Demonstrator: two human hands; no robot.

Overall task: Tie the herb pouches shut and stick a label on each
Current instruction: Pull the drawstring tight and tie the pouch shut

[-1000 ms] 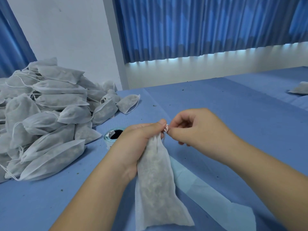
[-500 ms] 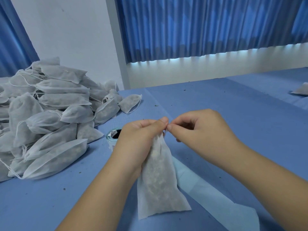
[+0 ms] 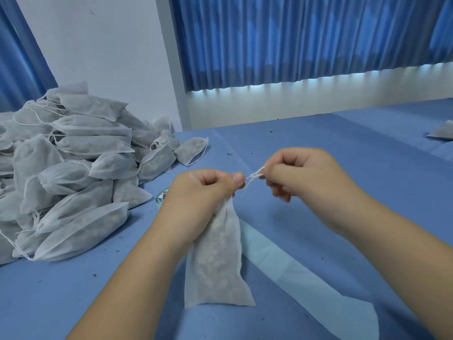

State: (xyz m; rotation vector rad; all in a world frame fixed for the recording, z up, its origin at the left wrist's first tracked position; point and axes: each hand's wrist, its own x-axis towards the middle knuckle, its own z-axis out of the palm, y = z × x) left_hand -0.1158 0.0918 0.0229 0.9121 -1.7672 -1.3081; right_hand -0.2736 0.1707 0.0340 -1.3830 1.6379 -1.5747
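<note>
Head view: the left hand [image 3: 203, 192] is curled round the gathered neck of one pouch [image 3: 218, 261], with the thumb pressed on top of the bunched cloth. The pouch hangs down from that grip over the middle of the worktop [image 3: 318, 148], toward its near edge. Whether its bottom hem touches the surface I cannot tell. The right hand [image 3: 301, 177], just beside the left, pinches the string [image 3: 255, 176] between thumb and forefinger. The string runs taut from the neck, and a small loop shows at the pinch.

By my reading this pouch is mid-tie: the neck is drawn in, but the knot is not yet finished. No label shows on the side facing the camera.

A pile [image 3: 68, 173] of pouches fills the left side of the worktop, back to the far left corner. Strings trail from many of them, but from here I cannot tell which are knotted, and I see no labels on them.

A roll [image 3: 161, 193], probably the labels, peeks out behind the left wrist. A pale strip [image 3: 294, 273] runs from under the pouch toward the near right corner.

One more pouch lies at the far right edge [image 3: 442, 132]. Most of the work looks to be left.
</note>
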